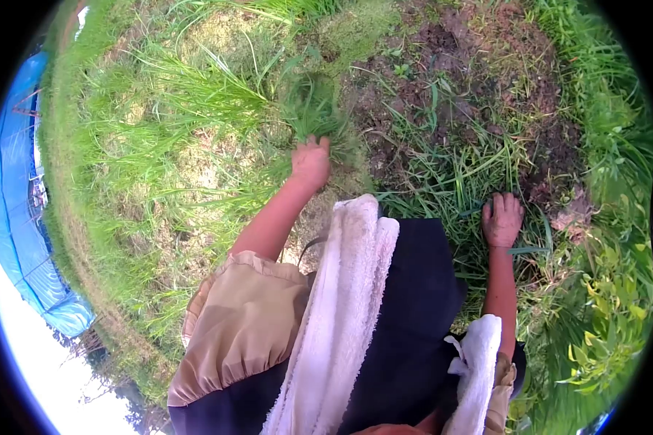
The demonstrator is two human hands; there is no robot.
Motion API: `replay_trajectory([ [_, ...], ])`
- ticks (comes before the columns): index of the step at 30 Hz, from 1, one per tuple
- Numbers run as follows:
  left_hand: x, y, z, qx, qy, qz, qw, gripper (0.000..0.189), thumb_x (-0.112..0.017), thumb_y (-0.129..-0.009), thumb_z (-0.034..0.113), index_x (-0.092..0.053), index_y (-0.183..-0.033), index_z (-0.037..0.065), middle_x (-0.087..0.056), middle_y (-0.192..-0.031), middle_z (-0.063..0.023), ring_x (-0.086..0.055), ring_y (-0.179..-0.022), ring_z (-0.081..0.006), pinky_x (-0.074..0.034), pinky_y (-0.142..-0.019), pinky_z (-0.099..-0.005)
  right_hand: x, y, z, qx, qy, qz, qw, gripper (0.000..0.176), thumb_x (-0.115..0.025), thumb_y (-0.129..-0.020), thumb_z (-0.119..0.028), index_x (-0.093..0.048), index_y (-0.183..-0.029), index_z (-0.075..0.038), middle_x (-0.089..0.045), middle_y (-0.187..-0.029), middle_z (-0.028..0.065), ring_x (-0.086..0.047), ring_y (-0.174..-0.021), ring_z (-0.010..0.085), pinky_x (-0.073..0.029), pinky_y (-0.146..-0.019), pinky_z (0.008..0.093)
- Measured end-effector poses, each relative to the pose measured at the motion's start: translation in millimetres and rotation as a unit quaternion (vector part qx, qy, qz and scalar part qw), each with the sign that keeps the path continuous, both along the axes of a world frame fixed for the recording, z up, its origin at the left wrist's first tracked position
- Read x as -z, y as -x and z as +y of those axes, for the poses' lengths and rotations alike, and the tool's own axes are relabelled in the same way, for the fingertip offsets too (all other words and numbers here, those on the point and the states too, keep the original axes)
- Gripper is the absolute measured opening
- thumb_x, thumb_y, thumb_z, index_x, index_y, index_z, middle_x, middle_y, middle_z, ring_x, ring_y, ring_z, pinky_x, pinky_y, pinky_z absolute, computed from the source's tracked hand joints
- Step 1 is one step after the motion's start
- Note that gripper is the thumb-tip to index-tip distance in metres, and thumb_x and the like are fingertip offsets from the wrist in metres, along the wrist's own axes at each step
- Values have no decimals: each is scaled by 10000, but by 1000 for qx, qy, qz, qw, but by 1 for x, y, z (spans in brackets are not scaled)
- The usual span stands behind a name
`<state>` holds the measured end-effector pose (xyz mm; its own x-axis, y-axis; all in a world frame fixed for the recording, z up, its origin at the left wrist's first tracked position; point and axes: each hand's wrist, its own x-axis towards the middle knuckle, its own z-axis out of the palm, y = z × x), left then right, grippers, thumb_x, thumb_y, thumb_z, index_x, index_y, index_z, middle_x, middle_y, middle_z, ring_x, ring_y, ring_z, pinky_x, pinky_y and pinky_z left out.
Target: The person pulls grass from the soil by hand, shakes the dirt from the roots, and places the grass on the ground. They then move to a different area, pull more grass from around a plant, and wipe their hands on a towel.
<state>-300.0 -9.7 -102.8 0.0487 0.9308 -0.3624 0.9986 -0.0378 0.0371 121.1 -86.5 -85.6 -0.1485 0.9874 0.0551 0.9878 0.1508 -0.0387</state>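
Observation:
My left hand [312, 164] reaches forward to a tuft of grass [313, 109] at the border between the grassy ground and the dark soil. Its fingers are closed on the blades, which are a little blurred around them. Further right, my right hand [502, 220] rests palm down on a layer of loose grass [453, 174]. The fingers there are slightly apart and bent, with their tips partly hidden among the blades. I see nothing lifted in that hand.
Bare dark soil [442, 58] lies ahead on the right. Taller grass [210, 94] grows on the left, and a leafy plant [609, 326] stands at lower right. A blue tarp [22, 210] is at the far left. A white towel [337, 312] hangs in front of my body.

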Motion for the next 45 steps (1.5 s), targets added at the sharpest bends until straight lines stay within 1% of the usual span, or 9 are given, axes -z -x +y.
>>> replay_trajectory([
  [8, 47, 50, 16, -79, 144, -81, 983, 248, -532, -721, 104, -577, -935, -15, -622, -889, -238, -604, -891, -373, -482, -783, -430, 1, 2, 2, -5, -10, -4, 1000, 199, -597, -756, -193, -573, -926, -94, -538, -902, 88, -518, -813, 274, -415, -710, 395],
  [17, 31, 37, -5, -270, 21, -247, 930, 304, -543, -707, 125, -572, -947, -60, -607, -919, -272, -581, -893, -413, -434, -825, -447, 2, 2, 5, -9, -4, -10, 1000, 219, -604, -759, -192, -571, -955, -99, -537, -903, 82, -522, -817, 269, -413, -708, 397],
  [21, 42, 28, -22, -462, 159, -441, 753, 272, -537, -747, 86, -588, -982, -40, -637, -915, -174, -609, -865, -285, -469, -793, -368, 3, -1, 8, -2, 2, -11, 1000, 235, -615, -743, -179, -573, -963, -106, -545, -927, 79, -519, -816, 269, -415, -718, 398],
  [24, -45, 10, -57, -386, 217, -391, 807, 256, -556, -779, 65, -590, -1018, -17, -642, -896, -135, -612, -839, -222, -485, -764, -317, 0, 3, 4, 13, 32, -9, 999, 248, -619, -735, -178, -571, -968, -109, -542, -926, 79, -519, -807, 264, -418, -720, 393],
  [26, -40, 34, -30, -358, 66, -461, 809, 260, -580, -792, 65, -587, -1046, 3, -643, -894, -148, -619, -829, -207, -487, -749, -296, 11, -6, 4, -6, -9, 6, 1000, 261, -620, -735, -181, -571, -981, -109, -542, -931, 77, -522, -820, 264, -418, -718, 394],
  [27, -50, 52, -8, -290, 110, -359, 881, 308, -606, -793, 56, -576, -1100, 50, -649, -917, -146, -624, -843, -183, -487, -749, -298, 12, -4, 3, 16, 22, -16, 1000, 267, -623, -734, -185, -569, -985, -108, -544, -938, 74, -527, -839, 265, -421, -723, 394],
  [34, -5, 19, -50, -12, 41, -352, 935, 399, -638, -687, 53, -582, -1074, 135, -590, -1116, -136, -589, -971, -330, -475, -841, -373, 3, 0, 2, -1, 6, 1, 1000, 254, -599, -758, -184, -570, -999, -108, -545, -980, 74, -525, -883, 270, -417, -762, 398],
  [36, -6, 3, -80, 85, 69, -210, 972, 402, -652, -670, 82, -589, -1062, 137, -604, -1076, -121, -585, -984, -320, -477, -824, -369, 3, 2, 2, -9, -14, 2, 1000, 257, -599, -758, -185, -570, -1000, -107, -546, -983, 74, -526, -882, 272, -418, -758, 397],
  [45, 19, -49, -95, -193, 49, -613, 765, 277, -635, -790, 162, -592, -1033, 36, -622, -959, -61, -585, -874, -164, -472, -771, -266, 5, 1, -1, -13, -12, -11, 1000, 246, -605, -750, -187, -581, -978, -98, -546, -969, 84, -528, -881, 270, -416, -750, 394],
])
